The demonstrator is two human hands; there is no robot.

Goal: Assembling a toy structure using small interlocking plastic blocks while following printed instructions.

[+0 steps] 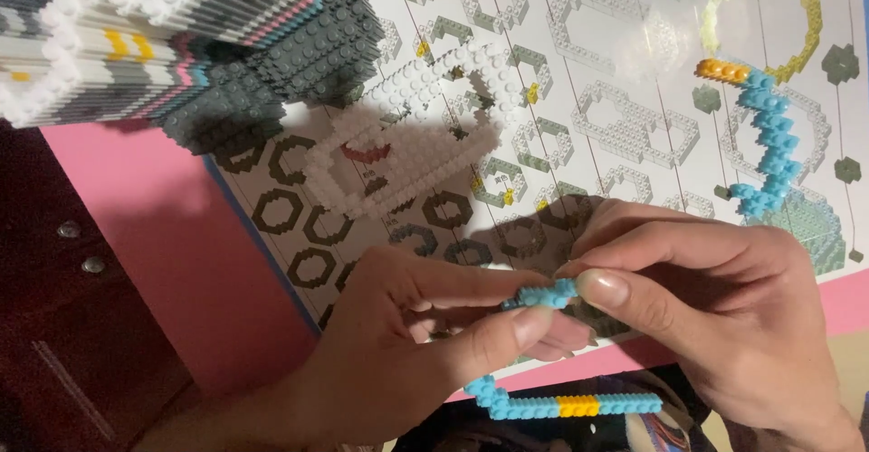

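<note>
Over the lower edge of a printed instruction sheet (625, 45), both hands meet on one short blue brick strip (543, 294). The left hand (407, 352) clamps its near end between thumb and fingers; the right hand (715, 307) pinches the far end, thumb on top. Just below them lies a longer blue strip with a yellow section (561, 405). A white brick loop (407, 140) rests on the sheet above the hands. A blue zigzag chain with an orange end (765, 135) lies at the right. A tall layered white and grey brick build (181, 36) stands at upper left, on the pink worktop (172, 253).
</note>
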